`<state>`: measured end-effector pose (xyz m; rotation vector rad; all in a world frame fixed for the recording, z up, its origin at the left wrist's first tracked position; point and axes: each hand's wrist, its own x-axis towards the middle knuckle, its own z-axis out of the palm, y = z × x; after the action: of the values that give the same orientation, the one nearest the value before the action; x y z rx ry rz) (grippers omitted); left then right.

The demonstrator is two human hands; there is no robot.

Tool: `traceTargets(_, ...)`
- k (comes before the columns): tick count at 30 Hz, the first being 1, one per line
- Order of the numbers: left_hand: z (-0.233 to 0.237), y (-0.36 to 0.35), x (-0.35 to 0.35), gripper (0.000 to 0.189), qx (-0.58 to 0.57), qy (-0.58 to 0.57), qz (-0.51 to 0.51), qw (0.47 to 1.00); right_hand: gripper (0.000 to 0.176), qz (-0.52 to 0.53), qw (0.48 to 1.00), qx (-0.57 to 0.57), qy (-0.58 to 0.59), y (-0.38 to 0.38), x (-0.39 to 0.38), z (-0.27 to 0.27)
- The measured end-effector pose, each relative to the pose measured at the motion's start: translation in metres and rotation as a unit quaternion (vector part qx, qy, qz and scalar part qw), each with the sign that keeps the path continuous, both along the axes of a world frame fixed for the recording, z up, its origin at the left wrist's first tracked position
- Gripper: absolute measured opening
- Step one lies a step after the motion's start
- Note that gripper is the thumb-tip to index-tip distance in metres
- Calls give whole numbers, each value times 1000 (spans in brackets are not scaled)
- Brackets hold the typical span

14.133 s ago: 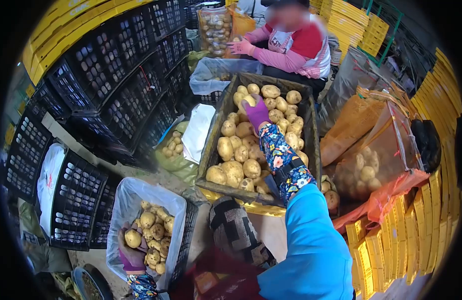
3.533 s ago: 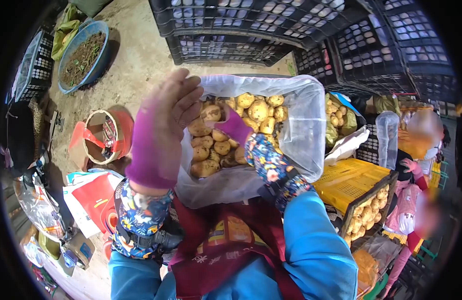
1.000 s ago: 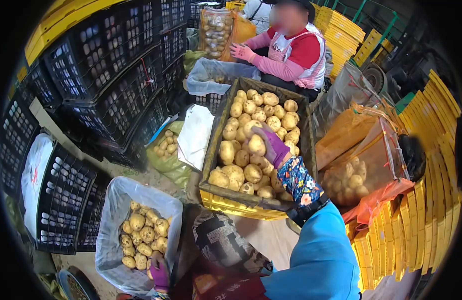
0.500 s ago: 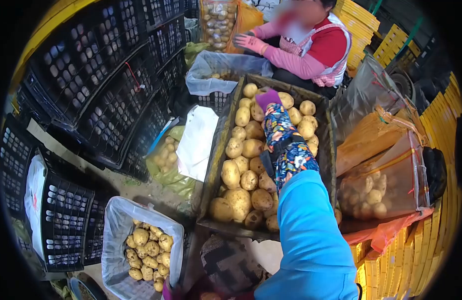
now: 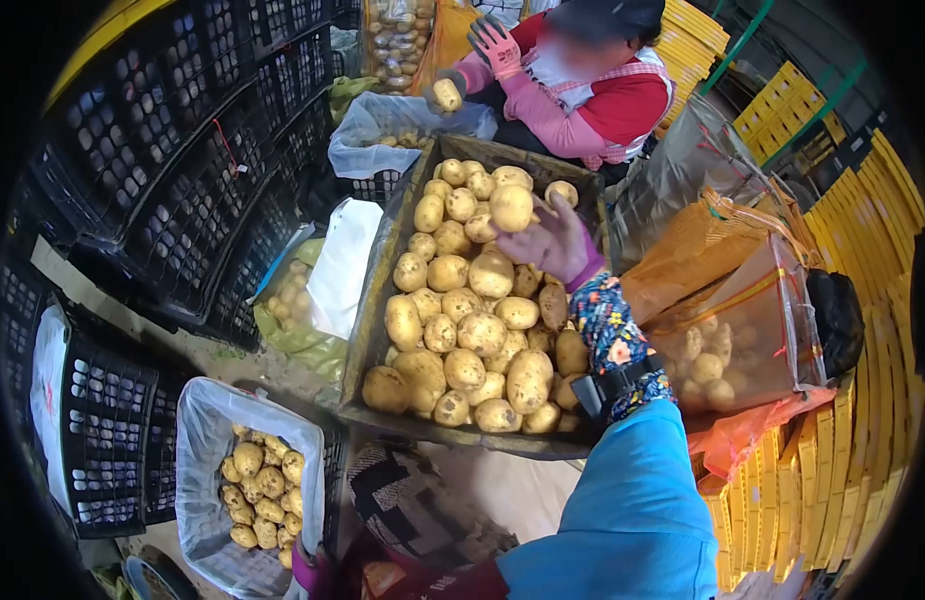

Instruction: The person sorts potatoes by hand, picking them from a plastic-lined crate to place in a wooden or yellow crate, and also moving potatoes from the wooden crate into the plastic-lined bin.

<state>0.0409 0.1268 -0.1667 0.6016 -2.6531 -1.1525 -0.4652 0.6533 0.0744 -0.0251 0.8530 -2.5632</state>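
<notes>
A dark rectangular box (image 5: 355, 385) full of potatoes takes up the middle of the view. Over its far right part, my right hand (image 5: 547, 240), purple at the wrist, is cupped palm-up around a large potato (image 5: 511, 208), which lies against the fingers. Other potatoes (image 5: 482, 333) are heaped around and under it. At the bottom edge, my left hand (image 5: 307, 570) shows only as a bit of purple beside the near right corner of a crate lined with clear plastic (image 5: 204, 440). Its fingers are hidden. Smaller potatoes (image 5: 267, 485) lie in that crate.
Across the box a person (image 5: 612, 100) in pink-and-grey gloves holds a potato (image 5: 446, 95) over another lined crate (image 5: 357, 150). Black crates (image 5: 172, 170) are stacked left. Mesh potato sacks (image 5: 722, 350) and stacked yellow crates (image 5: 812, 480) stand right. White sheet (image 5: 348, 265) lies by the box.
My right hand has drawn back from the box's far end and turned palm-up, with a potato at its fingers. The other person has raised a hand and now holds a potato. The view has shifted.
</notes>
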Motion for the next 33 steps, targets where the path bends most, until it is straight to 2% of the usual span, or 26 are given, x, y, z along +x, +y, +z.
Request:
traceTargets(3, 1, -1, -3, 53, -6, 21, -14, 1000, 49, 85, 996, -9, -13, -28, 12, -12)
traceTargets(4, 1, 0, -2, 53, -10, 26, -16, 999, 43, 75, 995, -38, -53, -41, 18, -18)
traceTargets(6, 9, 0, 0, 54, 25, 1, -7, 1000, 38, 155, 976, -118, -94, -55, 19, -23)
traceTargets(8, 29, 6, -5, 54, 20, -57, -8, 998, 36, 51, 994, -48, -86, -69, 35, -23)
traceTargets(11, 35, 9, -3, 54, 14, -10, -17, 1000, 27, -40, 996, 70, 24, -77, 56, -20)
traceTargets(14, 23, 7, 2, 53, 15, 0, -13, 1000, 33, 47, 997, 16, 62, -58, 47, -26)
traceTargets(15, 19, 5, 3, 53, 18, -6, -7, 1000, 32, -51, 970, 166, 169, -68, 47, -31)
traceTargets(16, 15, 4, 3, 53, 23, 6, -11, 1000, 31, -36, 991, 78, 105, -58, 54, -30)
traceTargets(18, 12, 2, 5, 52, 31, 26, -17, 999, 37, -24, 993, -104, -40, -63, 92, 22)
traceTargets(20, 41, 7, 4, 51, -28, -1, -31, 999, 36, 30, 990, -139, -7, -43, 99, 29)
traceTargets(22, 28, 7, 0, 52, -66, 11, -44, 997, 36, -87, 994, 59, 35, -32, 110, 33)
traceTargets(23, 4, -2, 11, 52, -11, 40, -34, 999, 33, -108, 975, 174, 93, -32, 121, 44)
traceTargets(24, -18, -8, 8, 52, 45, 69, -22, 996, 33, -176, 922, 314, 141, -46, 151, 75)
traceTargets(25, 11, 1, -4, 54, 25, -18, -41, 999, 34, -275, 840, 401, 242, -44, 158, 92)
traceTargets(26, 50, 8, -5, 56, -1, -111, -54, 992, 35, -361, 733, 473, 329, -43, 162, 106)
traceTargets(28, 51, 7, -6, 55, -1, -122, -52, 991, 35, -500, 565, 492, 434, -31, 194, 179)
traceTargets(29, 51, 6, -4, 55, -1, -130, -50, 990, 35, -541, 505, 508, 441, -9, 197, 204)
traceTargets(30, 51, 6, -5, 54, -4, -125, -51, 991, 37, -597, 373, 485, 519, 18, 190, 232)
traceTargets(32, 49, 5, -3, 54, -5, -123, -49, 991, 40, -660, 109, 506, 545, 86, 161, 290)
traceTargets(33, 46, 4, -5, 54, -3, -157, -35, 987, 43, -663, 60, 580, 469, 115, 145, 309)
